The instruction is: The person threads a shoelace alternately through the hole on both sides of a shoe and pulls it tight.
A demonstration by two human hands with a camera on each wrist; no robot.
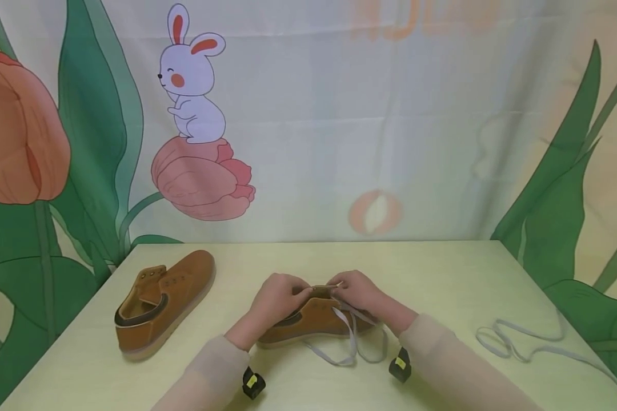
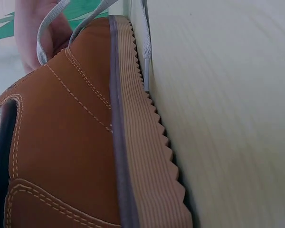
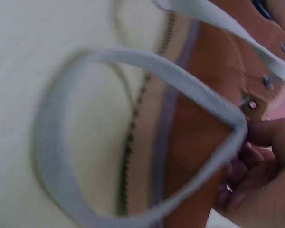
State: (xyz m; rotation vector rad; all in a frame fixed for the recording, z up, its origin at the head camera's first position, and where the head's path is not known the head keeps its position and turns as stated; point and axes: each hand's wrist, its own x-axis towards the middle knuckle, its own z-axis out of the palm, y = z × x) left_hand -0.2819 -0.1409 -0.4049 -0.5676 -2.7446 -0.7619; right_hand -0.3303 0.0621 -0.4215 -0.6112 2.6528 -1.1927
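A brown shoe (image 1: 316, 317) rests on the table between both hands, its toe to the right. My left hand (image 1: 276, 298) pinches the shoe's far eyelet flap between thumb and fingers. Beside it, my right hand (image 1: 359, 291) pinches a grey shoelace (image 1: 353, 334) at the eyelets, a pale end showing by the fingertips. The lace hangs in loops over the shoe's near side. In the right wrist view, the lace (image 3: 54, 142) bends at the fingertips of the right hand (image 3: 263, 178), near the metal eyelets. The left wrist view shows the shoe's stitched side (image 2: 71, 128) and a hanging lace tip (image 2: 147, 71).
A second brown shoe (image 1: 177, 294), without a lace in its eyelets, stands at the left of the table (image 1: 432, 268). Another grey shoelace (image 1: 524, 349) lies loose at the right edge. A printed curtain (image 1: 308, 142) hangs behind the table.
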